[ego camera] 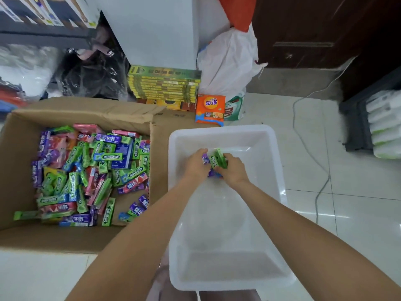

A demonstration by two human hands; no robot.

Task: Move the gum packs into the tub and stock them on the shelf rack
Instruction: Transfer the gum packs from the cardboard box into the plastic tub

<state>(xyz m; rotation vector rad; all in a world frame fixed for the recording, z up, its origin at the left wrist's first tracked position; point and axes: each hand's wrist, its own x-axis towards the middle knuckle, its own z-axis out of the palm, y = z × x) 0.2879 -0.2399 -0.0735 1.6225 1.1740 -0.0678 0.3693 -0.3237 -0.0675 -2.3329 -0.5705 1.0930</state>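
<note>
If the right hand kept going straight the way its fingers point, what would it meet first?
The right hand already grips the gum packs, with the left hand just beyond; past them, probably the tub wall. Depth is unclear.

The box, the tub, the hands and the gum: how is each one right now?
cardboard box: open, flaps out, many gum packs loose inside.
white tub: on the floor, almost bare inside.
left hand: in the tub, gripping a handful of gum packs.
right hand: in the tub, gripping the same handful.
yellow boxes: stacked, closed.
</note>
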